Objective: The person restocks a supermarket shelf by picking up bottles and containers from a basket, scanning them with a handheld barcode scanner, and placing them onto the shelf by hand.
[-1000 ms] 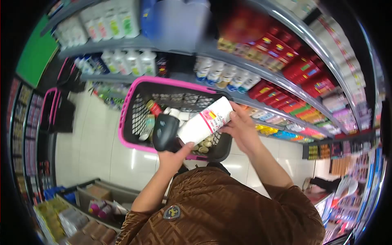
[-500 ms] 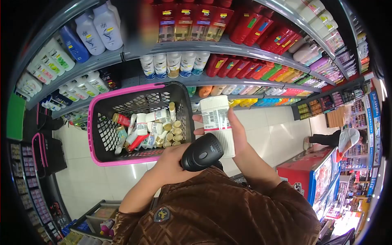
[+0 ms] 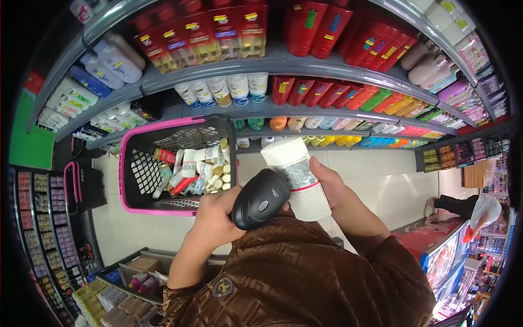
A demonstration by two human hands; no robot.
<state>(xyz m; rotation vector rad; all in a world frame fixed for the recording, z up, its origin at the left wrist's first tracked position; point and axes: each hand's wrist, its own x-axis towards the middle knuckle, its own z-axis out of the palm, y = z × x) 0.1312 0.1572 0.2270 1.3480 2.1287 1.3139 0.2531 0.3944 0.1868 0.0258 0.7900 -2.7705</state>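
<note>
My left hand [image 3: 215, 218] is wrapped round a black handheld scanner [image 3: 260, 199], held low in front of my chest. Just to its right, my right hand [image 3: 333, 188] grips a white bottle [image 3: 297, 177] with a ribbed body, a pink band and a printed label facing up. The scanner's head overlaps the bottle's left side. Left of the bottle and beyond my left hand is a black basket with a pink rim [image 3: 123, 169]. Inside it lie several white bottles [image 3: 189, 163], a red-capped item and several gold-capped containers.
Shelves [image 3: 294, 62] of red, white and coloured bottles curve across the front. Another black basket [image 3: 87, 188] stands on the floor at the left. Boxes and packs fill a rack [image 3: 133, 272] at the lower left. A person [image 3: 482, 212] is at the far right.
The white bottle has been lifted from over the basket towards my chest and turned to show its printed label. The scanner has moved along to its left side. The view has shifted right.
</note>
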